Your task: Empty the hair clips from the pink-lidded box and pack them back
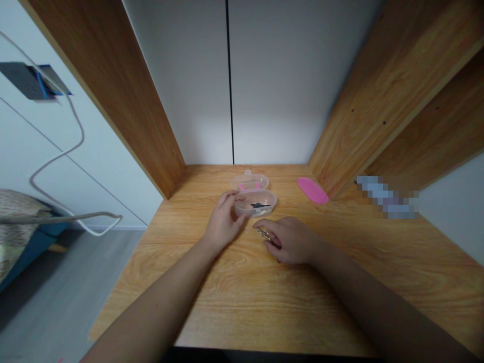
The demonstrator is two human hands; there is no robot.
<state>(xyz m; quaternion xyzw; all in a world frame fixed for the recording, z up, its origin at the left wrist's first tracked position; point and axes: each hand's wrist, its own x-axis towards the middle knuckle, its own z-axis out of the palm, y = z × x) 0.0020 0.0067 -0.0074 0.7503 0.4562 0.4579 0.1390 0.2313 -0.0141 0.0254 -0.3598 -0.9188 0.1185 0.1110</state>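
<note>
Clear case (269, 209) stands with lid back, far on the wooden desk (227, 302). Leftmost, a white cable (82, 133) hangs; my left hand (222, 225), half curled, grips the case; my right hand (295, 241) pinches a golden tool (264, 234); a pink oval (312, 190) lies right.

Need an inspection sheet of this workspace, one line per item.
Surface: light-brown wood-grain tabletop
Things handled: clear oval plastic case, lid open, small dark object inside; gold-coloured metal tool, type unclear
Clutter: flat pink oval piece right of the case; pixelated patch farther right
Hands: left hand around the case's left end; right hand holds the tool
Cables: thin white cable hanging at left
Surroundings: white back panel, dark vertical seam; brown wooden side panels; grey floor
</note>
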